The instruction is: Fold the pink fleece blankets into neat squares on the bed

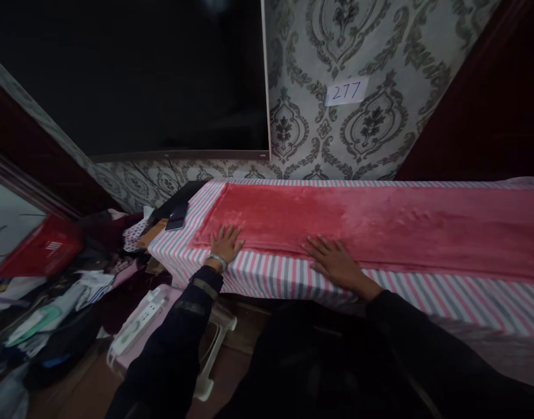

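A long red plush blanket (284, 215) lies flat, seemingly folded lengthwise, on a table spread with a striped cloth (276, 270) in pink, grey and white. My left hand (225, 243) rests palm down at the blanket's near left corner, fingers spread, a bracelet on the wrist. Farther right along the near edge, my right hand (332, 262) also presses flat on the blanket with its fingers apart. Neither hand grips anything. Past the frame's right side the blanket's far end is cut off.
A dark phone (177, 216) lies at the table's left end. Above hangs a large television (140, 75), beside a paper marked 277 (346, 92). A power strip (138, 323) sits on a pink stool (162, 302) below left. Piled clothes (92, 288) and a red bag (42, 247) fill the left.
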A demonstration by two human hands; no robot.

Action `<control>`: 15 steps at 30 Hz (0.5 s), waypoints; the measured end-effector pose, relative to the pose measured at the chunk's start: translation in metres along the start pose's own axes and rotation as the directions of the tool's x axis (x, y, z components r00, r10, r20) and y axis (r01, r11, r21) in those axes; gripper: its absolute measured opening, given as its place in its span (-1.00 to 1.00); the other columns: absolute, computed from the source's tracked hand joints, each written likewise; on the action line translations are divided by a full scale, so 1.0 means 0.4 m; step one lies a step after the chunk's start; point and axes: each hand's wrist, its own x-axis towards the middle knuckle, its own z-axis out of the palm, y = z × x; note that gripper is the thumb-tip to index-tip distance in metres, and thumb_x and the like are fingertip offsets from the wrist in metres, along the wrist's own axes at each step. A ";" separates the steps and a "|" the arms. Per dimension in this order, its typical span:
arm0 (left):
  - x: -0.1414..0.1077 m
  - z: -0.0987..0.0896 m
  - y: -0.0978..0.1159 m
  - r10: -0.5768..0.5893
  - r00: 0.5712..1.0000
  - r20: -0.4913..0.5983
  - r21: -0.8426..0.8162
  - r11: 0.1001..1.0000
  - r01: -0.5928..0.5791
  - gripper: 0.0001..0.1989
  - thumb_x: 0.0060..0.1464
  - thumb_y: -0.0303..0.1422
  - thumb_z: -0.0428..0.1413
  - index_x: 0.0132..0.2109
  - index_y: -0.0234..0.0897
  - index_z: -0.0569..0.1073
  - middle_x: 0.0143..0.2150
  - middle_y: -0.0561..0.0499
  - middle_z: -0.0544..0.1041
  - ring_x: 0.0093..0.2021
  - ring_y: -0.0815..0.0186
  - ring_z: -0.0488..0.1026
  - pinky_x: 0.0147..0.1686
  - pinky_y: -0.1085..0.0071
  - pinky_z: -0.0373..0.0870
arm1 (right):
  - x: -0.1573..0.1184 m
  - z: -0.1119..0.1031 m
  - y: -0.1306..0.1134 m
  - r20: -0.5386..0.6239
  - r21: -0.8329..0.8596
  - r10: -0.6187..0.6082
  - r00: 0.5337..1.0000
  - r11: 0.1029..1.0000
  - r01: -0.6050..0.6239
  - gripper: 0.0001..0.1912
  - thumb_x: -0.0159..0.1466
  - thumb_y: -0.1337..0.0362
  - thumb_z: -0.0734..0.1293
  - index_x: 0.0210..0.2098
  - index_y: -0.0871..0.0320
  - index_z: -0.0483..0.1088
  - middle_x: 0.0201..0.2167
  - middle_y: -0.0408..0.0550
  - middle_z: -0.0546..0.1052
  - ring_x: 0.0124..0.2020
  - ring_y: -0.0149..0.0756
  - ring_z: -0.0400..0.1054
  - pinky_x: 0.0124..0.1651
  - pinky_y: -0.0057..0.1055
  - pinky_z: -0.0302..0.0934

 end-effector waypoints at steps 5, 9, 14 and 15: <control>-0.018 0.018 -0.046 -0.119 0.990 0.074 -0.021 0.992 0.121 -0.37 0.32 -0.10 -0.08 0.45 -0.16 0.14 0.52 -0.15 -0.01 0.51 -0.14 -0.15 0.35 -0.32 -0.13 | -0.040 0.048 -0.007 0.037 0.028 -0.028 0.999 0.999 0.027 -0.40 0.45 0.07 0.15 0.45 -0.14 0.04 0.47 -0.08 0.08 0.48 -0.02 -0.12 0.41 0.14 -0.16; 0.031 -0.041 -0.107 -0.083 0.979 0.188 -0.135 0.985 0.109 -0.44 0.28 -0.13 0.01 0.34 -0.24 0.34 0.41 -0.20 0.27 0.41 -0.03 0.19 0.33 -0.01 0.18 | -0.037 0.021 0.024 0.057 0.188 -0.082 0.995 0.980 0.070 -0.42 0.45 0.03 0.14 0.42 -0.05 0.15 0.41 -0.02 0.20 0.42 0.01 0.05 0.36 0.15 0.01; 0.177 -0.111 -0.128 -0.086 0.992 0.091 -0.183 0.978 0.102 -0.62 0.31 -0.18 0.06 0.13 -0.28 0.52 0.13 -0.18 0.56 0.15 0.11 0.49 0.18 0.23 0.38 | 0.013 -0.052 0.107 -0.095 0.311 -0.018 0.995 0.949 0.047 -0.46 0.47 -0.03 0.08 0.25 0.04 0.41 0.22 0.07 0.46 0.23 0.04 0.35 0.28 0.09 0.23; 0.205 -0.120 -0.128 -0.099 0.993 0.059 -0.184 0.977 0.108 -0.62 0.30 -0.17 0.08 0.13 -0.28 0.50 0.13 -0.18 0.55 0.14 0.11 0.48 0.17 0.19 0.40 | 0.024 -0.054 0.124 -0.130 0.293 0.012 0.991 0.956 0.027 -0.45 0.47 -0.03 0.07 0.24 0.07 0.42 0.21 0.09 0.47 0.22 0.06 0.36 0.27 0.11 0.24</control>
